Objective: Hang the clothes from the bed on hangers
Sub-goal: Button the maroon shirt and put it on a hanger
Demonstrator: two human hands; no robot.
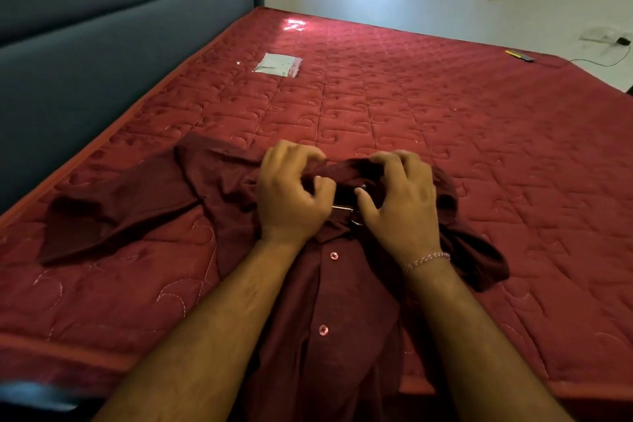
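The maroon shirt (342, 284) lies front-up on the bed (445, 134), soft and floppy, so I'm working at the collar. My left hand (291, 199) bunches collar cloth, my right hand (399, 195) curls over the other side, and the metal hanger hook (354, 216) peeks between them.

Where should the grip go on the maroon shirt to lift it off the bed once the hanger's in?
Probably at the collar of the maroon shirt, from above, where the left hand and right hand already bunch the cloth around the metal hanger hook. The shirt lies flat on the bed, sleeves spread, so the hook at the neck offers the one firm hold.
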